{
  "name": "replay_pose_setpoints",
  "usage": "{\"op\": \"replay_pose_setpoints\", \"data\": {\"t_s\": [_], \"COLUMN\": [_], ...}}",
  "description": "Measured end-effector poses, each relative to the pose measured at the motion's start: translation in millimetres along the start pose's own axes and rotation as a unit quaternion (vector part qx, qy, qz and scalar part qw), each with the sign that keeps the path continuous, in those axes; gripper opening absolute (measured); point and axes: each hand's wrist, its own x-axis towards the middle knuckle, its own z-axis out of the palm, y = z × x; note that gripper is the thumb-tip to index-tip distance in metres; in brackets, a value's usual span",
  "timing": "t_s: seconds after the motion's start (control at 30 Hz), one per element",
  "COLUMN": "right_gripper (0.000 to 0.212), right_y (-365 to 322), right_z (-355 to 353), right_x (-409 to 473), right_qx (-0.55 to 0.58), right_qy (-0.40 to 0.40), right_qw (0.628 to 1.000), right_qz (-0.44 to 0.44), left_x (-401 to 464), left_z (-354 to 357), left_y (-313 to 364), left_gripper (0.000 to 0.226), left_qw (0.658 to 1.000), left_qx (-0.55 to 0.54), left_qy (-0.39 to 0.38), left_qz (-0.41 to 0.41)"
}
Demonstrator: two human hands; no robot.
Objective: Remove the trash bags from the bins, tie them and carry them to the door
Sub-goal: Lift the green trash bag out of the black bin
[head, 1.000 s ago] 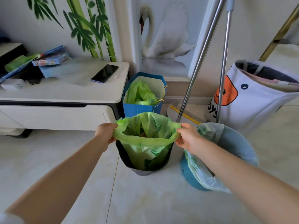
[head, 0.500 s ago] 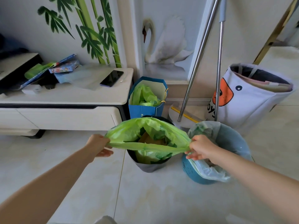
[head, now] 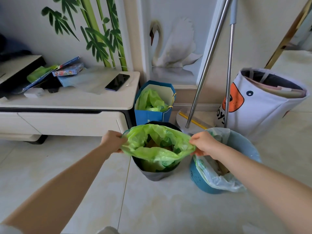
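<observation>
Since the earlier frame the green bag (head: 157, 149) mouth is pulled less wide and sits over the dark bin (head: 157, 174). Bare floor (head: 101, 191) lies at 6 o'clock; a blue bin (head: 207, 186) crowds 3 o'clock. The rim is pinched by left hand (head: 112, 141) and right hand (head: 203, 143).

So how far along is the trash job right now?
Early. Done: the green bag's rim is off the dark bin. In hand: left hand and right hand hold its edges, its bottom inside the bin. Left: lifting, tying, the blue bin's clear bag, carrying.
</observation>
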Motion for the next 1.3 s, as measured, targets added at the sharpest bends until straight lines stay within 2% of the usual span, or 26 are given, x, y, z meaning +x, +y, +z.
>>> {"op": "replay_pose_setpoints", "data": {"t_s": [0.07, 0.17, 0.23, 0.4, 0.53, 0.7, 0.9, 1.1, 1.2, 1.3], "right_gripper": [0.014, 0.028, 0.025, 0.01, 0.024, 0.02, 0.012, 0.022, 0.011, 0.01], "right_y": [-13.3, -36.4, -50.8, -82.1, -105.3, -124.3, -125.8, -106.8, -91.1, -73.2], "right_z": [-1.9, -11.0, -22.2, -57.8, -80.7, -101.5, -121.9, -131.8, -134.9, -132.5], "right_x": [0.8, -0.1, 1.4, -12.2, -50.7, -109.2, -162.8, -210.9, -231.8, -250.8], "right_qx": [0.014, 0.087, 0.147, 0.217, 0.238, 0.24, 0.229, 0.223, 0.198, 0.183], "right_qy": [0.038, 0.109, 0.138, 0.162, 0.171, 0.203, 0.245, 0.253, 0.263, 0.26], "right_qw": [0.999, 0.988, 0.975, 0.953, 0.938, 0.916, 0.898, 0.892, 0.894, 0.901], "right_qz": [-0.034, -0.071, -0.09, -0.14, -0.183, -0.25, -0.284, -0.3, -0.302, -0.295], "left_x": [3.9, 4.5, 3.9, -15.6, -50.6, -98.3, -150.5, -194.4, -212.4, -228.7], "left_z": [0.0, -8.1, -19.2, -53.8, -77.6, -103.6, -129.3, -137.2, -135.7, -127.4], "left_y": [17.3, 47.1, 63.4, 98.5, 125.7, 149.2, 156.0, 148.7, 140.3, 124.5], "left_gripper": [0.008, 0.012, 0.007, 0.011, 0.011, 0.015, 0.012, 0.022, 0.019, 0.011], "left_qw": [0.998, 0.99, 0.984, 0.975, 0.965, 0.948, 0.936, 0.932, 0.934, 0.944], "left_qx": [-0.046, -0.106, -0.112, -0.105, -0.116, -0.133, -0.109, -0.112, -0.12, -0.143], "left_qy": [0.023, 0.067, 0.102, 0.144, 0.168, 0.198, 0.215, 0.206, 0.197, 0.167], "left_qz": [0.026, 0.067, 0.09, 0.13, 0.167, 0.211, 0.257, 0.275, 0.274, 0.245]}}
